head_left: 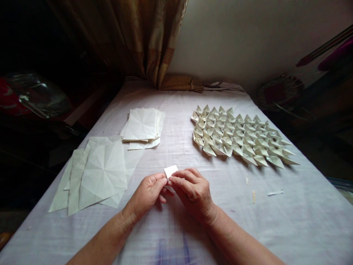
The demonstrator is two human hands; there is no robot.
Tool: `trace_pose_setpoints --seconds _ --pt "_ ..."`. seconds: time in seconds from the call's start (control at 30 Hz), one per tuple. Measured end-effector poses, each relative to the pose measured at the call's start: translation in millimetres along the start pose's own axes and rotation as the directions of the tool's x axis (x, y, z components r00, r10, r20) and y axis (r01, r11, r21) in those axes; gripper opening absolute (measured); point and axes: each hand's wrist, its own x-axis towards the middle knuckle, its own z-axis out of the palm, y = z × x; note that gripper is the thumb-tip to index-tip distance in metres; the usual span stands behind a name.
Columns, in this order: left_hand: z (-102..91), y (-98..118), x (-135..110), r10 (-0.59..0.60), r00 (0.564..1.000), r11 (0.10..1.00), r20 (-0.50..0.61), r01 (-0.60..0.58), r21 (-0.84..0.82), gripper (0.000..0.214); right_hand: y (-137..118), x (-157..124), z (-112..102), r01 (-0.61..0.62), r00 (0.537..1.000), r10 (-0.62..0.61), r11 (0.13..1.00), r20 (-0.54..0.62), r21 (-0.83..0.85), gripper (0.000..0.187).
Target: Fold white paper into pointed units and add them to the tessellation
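Observation:
My left hand (149, 193) and my right hand (193, 191) meet at the middle of the table, fingers pinched together on a small folded white paper piece (170, 171) that sticks up between them. To the left of my hands lies a loose spread of creased white paper sheets (99, 173). Farther back sits a neater stack of creased sheets (142, 127). At the right, several folded paper boats (237, 138) lie in tight rows.
A pale cloth covers the table (275, 221). Small paper scraps (274, 193) lie right of my hands. A brown curtain (149, 44) hangs at the back. Dark clutter stands off both sides of the table.

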Motion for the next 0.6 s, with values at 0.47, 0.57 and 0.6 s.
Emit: trace_pose_setpoints --seconds 0.47,0.57,0.6 --pt "-1.1 1.5 1.4 -0.068 0.997 0.997 -0.046 0.066 -0.042 0.052 5.0 -1.3 -2.1 -0.101 0.995 0.098 0.972 0.023 0.214 0.032" --pt "-0.3 3.5 1.6 -0.074 0.996 0.997 -0.050 0.073 -0.024 0.051 10.6 -1.9 -3.3 -0.268 0.956 0.290 0.919 -0.036 0.290 0.025" --pt "-0.1 4.3 1.6 -0.075 0.996 0.997 -0.044 0.074 -0.016 0.051 12.3 -1.9 -3.3 -0.343 0.928 0.372 0.882 -0.031 0.323 0.021"
